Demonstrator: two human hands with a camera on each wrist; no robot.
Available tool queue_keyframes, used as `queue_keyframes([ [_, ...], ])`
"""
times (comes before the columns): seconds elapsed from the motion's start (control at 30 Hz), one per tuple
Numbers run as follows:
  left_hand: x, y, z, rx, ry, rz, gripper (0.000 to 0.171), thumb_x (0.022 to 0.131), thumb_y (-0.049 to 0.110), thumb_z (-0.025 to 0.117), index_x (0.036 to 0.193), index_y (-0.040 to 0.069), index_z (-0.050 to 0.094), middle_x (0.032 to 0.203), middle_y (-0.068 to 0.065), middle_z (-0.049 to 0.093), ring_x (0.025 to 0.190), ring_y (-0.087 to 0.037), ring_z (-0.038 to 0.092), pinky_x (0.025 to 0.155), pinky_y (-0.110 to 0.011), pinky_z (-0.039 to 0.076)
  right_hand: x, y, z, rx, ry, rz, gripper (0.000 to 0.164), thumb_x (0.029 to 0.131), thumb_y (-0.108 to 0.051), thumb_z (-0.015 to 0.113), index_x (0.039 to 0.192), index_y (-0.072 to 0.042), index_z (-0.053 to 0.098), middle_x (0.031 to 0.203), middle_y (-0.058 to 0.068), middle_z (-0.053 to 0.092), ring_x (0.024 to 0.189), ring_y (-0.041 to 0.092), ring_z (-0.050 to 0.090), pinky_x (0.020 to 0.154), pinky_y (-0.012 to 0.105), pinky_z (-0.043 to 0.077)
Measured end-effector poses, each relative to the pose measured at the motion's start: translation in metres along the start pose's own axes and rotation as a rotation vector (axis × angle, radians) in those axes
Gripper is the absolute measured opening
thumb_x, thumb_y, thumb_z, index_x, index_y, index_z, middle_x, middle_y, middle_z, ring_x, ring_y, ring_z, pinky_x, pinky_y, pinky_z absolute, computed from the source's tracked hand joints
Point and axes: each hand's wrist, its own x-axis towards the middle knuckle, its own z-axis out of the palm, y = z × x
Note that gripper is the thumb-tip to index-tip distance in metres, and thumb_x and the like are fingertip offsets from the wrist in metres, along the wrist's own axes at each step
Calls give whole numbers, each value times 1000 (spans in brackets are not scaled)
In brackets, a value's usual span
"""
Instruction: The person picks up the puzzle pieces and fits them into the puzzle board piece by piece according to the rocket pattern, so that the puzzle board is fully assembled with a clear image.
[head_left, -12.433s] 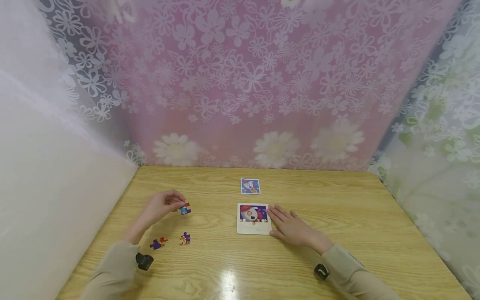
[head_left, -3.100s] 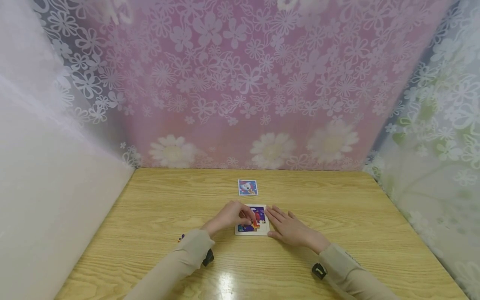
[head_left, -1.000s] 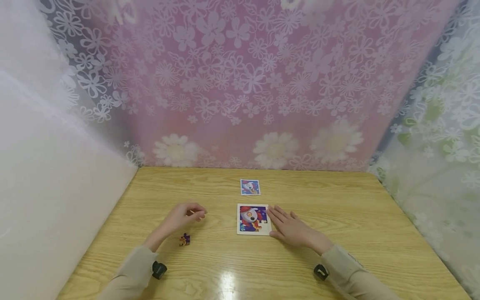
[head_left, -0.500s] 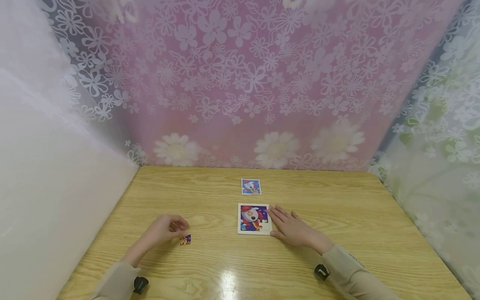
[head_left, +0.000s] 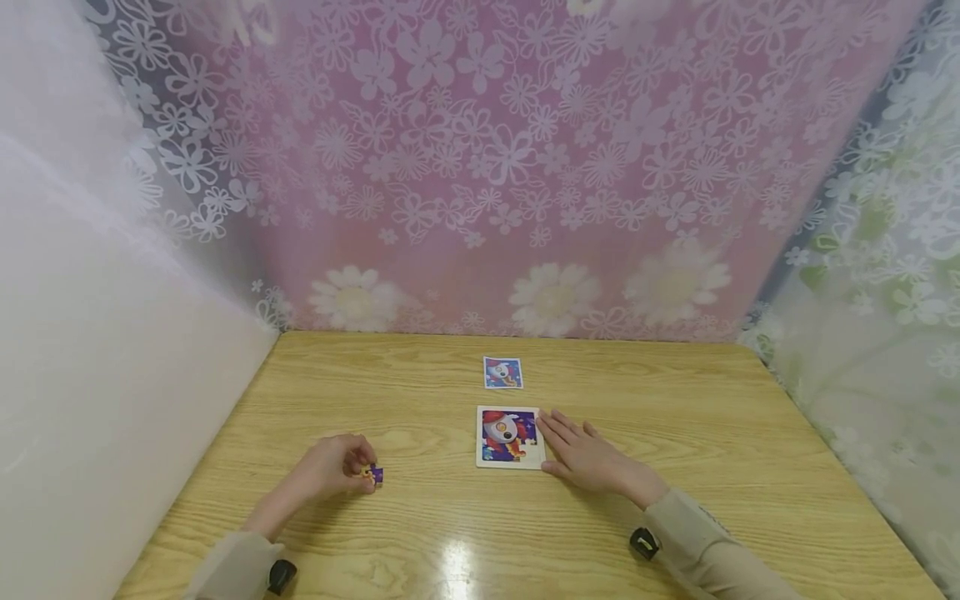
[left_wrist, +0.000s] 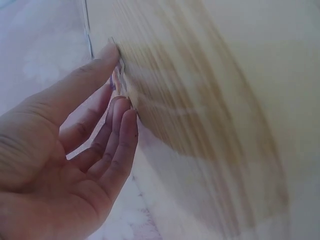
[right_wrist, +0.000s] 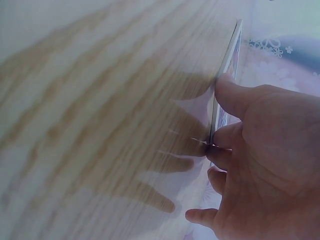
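In the head view my left hand [head_left: 330, 469] pinches a purple and orange jigsaw piece [head_left: 377, 475] between thumb and fingers, at the table's left. From the left wrist view the piece [left_wrist: 119, 80] is seen edge-on between the thumb and fingertips. A white-framed jigsaw board [head_left: 510, 464] with a rocket picture lies at mid-table; one bare gap shows at its lower right. My right hand [head_left: 592, 458] rests flat with straight fingers on the board's right edge. The right wrist view shows the thumb and fingers touching the board's edge [right_wrist: 227, 55].
Behind the board lies a small picture card [head_left: 502, 373] with the same rocket scene. The wooden table [head_left: 637, 383] is bounded by a white wall on the left and flowered curtains [head_left: 525, 317] at the back and right.
My left hand has brought itself back from the board to the table's left and taken hold of the last loose jigsaw piece there. The right hand stays on the board's edge.
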Motion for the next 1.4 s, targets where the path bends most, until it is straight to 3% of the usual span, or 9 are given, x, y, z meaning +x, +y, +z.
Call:
queue_keyframes([
  [0.17,5,-9,0,-68,-5,17,25,81,10,86,95,10,65,85,2,66,76,-9,61,65,-22,51,0,1,0,-23,-9,13,68,107,-38,49,158,1,27,166,18,23,152,40,20,113,73,24],
  [0.33,12,-17,-1,-113,16,-15,6,94,13,73,95,11,68,87,3,69,81,-12,65,69,-24,53,1,3,3,-18,-2,5,69,107,-39,49,158,1,27,166,19,23,152,41,20,111,74,24],
  [0.43,18,-16,-2,-140,40,-25,5,97,15,70,95,11,70,87,2,71,81,-13,66,68,-24,52,1,3,3,-16,-2,3,69,107,-39,50,158,1,27,165,19,24,152,41,20,111,75,24],
  [0.7,37,3,-2,-231,33,-76,9,97,18,70,98,9,72,89,0,73,83,-20,70,69,-29,57,0,2,2,-23,-14,6,69,107,-39,49,159,0,26,166,19,23,152,41,19,111,75,23],
  [0.87,52,18,0,-290,-5,-54,14,98,14,69,104,2,72,91,-6,74,86,-27,71,72,-37,61,-1,0,0,-14,-9,-1,68,107,-37,50,158,1,27,165,20,24,152,42,20,110,75,24],
  [1.17,85,44,10,-292,-24,-34,11,98,15,69,101,5,74,90,-5,72,87,-30,72,76,-42,61,-1,1,0,-15,5,-18,68,107,-38,50,158,3,28,164,22,25,151,45,21,109,76,24],
  [1.4,111,62,21,-314,-50,-6,15,98,15,69,104,2,74,90,-5,72,89,-34,71,77,-45,61,0,4,3,-27,-10,4,69,107,-38,49,159,0,25,166,18,22,153,41,18,112,74,24],
])
